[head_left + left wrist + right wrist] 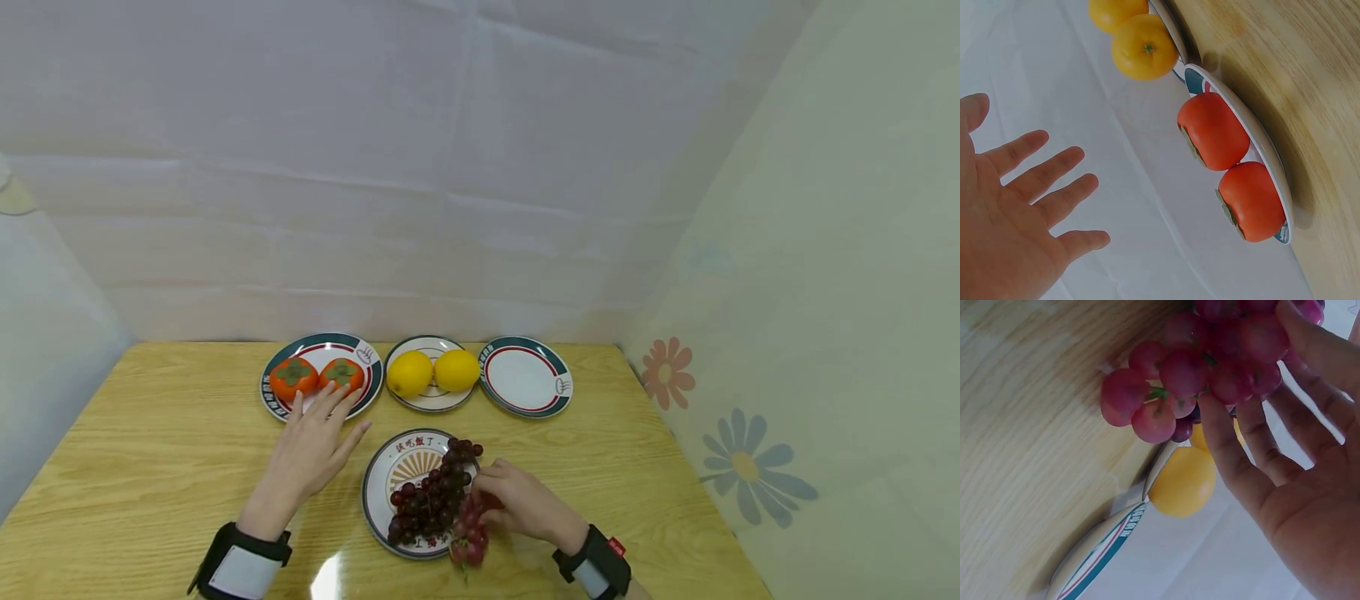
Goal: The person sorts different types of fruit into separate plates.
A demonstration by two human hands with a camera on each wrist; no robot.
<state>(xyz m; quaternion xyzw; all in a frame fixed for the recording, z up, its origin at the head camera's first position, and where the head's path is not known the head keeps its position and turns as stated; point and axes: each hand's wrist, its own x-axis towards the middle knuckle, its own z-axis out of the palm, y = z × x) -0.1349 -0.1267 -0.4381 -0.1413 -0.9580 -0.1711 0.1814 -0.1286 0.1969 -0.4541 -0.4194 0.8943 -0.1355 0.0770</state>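
My right hand (525, 504) grips a bunch of red grapes (469, 537) at the right side of the front plate (378, 475). In the right wrist view the thumb and fingertips (1219, 428) are at the red grapes, which hang close over the table. On that plate lies a bunch of dark grapes (427, 504), partly overlapped by the red ones. My left hand (303, 454) is spread with straight fingers, overlapping the near edge of the persimmon plate (322, 342) in the head view. Its palm holds nothing; the left wrist view shows it apart from both persimmons (1213, 131).
At the back, a small plate (430, 405) with two lemons (409, 373) stands between the persimmon plate and a bare plate (525, 377). Behind them a white cloth (375, 208) hangs along the wooden table's (150, 450) far edge. A flowered sheet (787, 333) borders the right side.
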